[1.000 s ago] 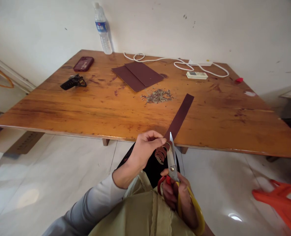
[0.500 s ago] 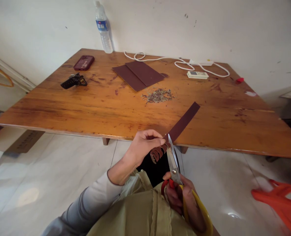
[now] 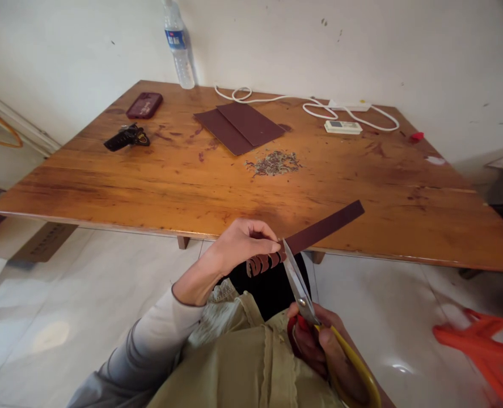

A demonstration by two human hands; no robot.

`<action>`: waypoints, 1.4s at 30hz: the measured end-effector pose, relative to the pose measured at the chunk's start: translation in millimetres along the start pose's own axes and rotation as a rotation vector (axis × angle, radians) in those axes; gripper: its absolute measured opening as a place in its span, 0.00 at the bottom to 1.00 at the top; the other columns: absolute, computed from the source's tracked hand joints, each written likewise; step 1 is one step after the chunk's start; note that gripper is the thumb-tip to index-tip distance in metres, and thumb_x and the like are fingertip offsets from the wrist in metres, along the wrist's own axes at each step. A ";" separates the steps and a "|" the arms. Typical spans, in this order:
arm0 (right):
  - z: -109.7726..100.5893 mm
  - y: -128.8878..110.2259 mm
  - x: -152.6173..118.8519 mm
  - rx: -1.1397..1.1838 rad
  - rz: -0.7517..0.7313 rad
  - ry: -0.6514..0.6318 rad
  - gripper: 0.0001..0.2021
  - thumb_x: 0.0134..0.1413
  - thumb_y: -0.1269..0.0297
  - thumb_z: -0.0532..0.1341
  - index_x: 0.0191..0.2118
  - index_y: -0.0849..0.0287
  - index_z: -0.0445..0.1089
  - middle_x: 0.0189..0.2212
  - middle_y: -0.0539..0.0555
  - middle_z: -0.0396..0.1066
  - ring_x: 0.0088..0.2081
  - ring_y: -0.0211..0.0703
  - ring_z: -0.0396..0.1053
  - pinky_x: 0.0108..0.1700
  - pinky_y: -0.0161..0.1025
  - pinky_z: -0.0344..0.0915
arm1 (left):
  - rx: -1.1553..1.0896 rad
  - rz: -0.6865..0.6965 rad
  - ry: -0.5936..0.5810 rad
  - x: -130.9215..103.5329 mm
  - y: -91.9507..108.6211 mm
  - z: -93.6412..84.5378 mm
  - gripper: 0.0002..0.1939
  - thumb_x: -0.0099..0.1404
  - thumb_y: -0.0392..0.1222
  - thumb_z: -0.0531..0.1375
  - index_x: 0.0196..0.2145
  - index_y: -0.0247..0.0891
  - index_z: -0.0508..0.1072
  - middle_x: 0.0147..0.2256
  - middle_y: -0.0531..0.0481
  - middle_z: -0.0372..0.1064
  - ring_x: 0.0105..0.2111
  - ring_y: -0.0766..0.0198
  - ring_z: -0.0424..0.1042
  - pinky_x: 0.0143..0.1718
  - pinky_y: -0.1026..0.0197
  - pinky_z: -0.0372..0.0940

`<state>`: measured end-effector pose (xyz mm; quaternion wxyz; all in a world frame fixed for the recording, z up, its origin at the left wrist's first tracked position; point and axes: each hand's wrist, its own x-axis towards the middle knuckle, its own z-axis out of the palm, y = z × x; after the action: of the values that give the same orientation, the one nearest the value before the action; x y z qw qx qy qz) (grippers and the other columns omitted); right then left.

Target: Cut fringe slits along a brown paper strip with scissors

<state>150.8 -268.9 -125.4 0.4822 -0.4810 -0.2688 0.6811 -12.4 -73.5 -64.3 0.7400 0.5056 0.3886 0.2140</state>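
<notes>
My left hand [image 3: 251, 243] pinches a dark maroon strip [image 3: 325, 228], which looks like sandpaper or leather; I cannot tell which. The strip's uncut length points right over the table's front edge. Below my left fingertips its other end hangs in curled, slit segments. Scissors [image 3: 301, 297] with one red and one yellow handle are in my right hand [image 3: 319, 340], their blades pointing up at the strip's edge beside my left fingertips. A scattered heap of small clippings [image 3: 273, 163] lies on the table beyond my hands.
Maroon sheets [image 3: 240, 127] lie behind the clippings on the wooden table [image 3: 170, 190]. A phone [image 3: 144, 105], keys with a black holder [image 3: 127, 137], a water bottle [image 3: 178, 48], a white remote [image 3: 343, 127] and a white power cable [image 3: 277, 98] are farther back. An orange-red stool [image 3: 468, 334] stands at right.
The strip has swung clockwise to a flatter angle, its far end now lower and farther right. My left hand shifted slightly left; my right hand with the scissors moved slightly right and down.
</notes>
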 end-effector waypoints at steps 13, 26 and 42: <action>11.1 10.1 14.3 -0.005 -0.183 0.096 0.28 0.57 0.33 0.64 0.46 0.55 0.75 0.22 0.42 0.52 0.19 0.33 0.44 0.20 0.32 0.44 | -0.110 0.188 0.086 -1.4 -5.0 20.2 0.10 0.54 0.43 0.70 0.33 0.35 0.78 0.28 0.53 0.73 0.27 0.69 0.67 0.30 0.64 0.59; 9.8 8.1 8.0 0.009 -0.125 0.041 0.33 0.52 0.29 0.64 0.46 0.56 0.75 0.21 0.42 0.52 0.21 0.34 0.43 0.22 0.33 0.41 | -0.123 0.157 0.125 -0.8 -11.2 21.9 0.09 0.53 0.42 0.69 0.23 0.34 0.76 0.23 0.53 0.70 0.24 0.70 0.63 0.29 0.64 0.56; -0.7 -2.6 -1.6 -0.067 -0.007 -0.030 0.34 0.54 0.28 0.61 0.43 0.58 0.73 0.20 0.40 0.50 0.20 0.31 0.39 0.18 0.30 0.41 | -0.005 0.063 0.035 -1.6 -1.4 7.1 0.07 0.50 0.41 0.68 0.23 0.35 0.76 0.23 0.51 0.72 0.25 0.69 0.65 0.29 0.63 0.57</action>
<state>152.6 -269.4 -122.9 0.4641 -0.4858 -0.3005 0.6770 -7.9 -79.4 -63.6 0.7273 0.5120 0.3847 0.2469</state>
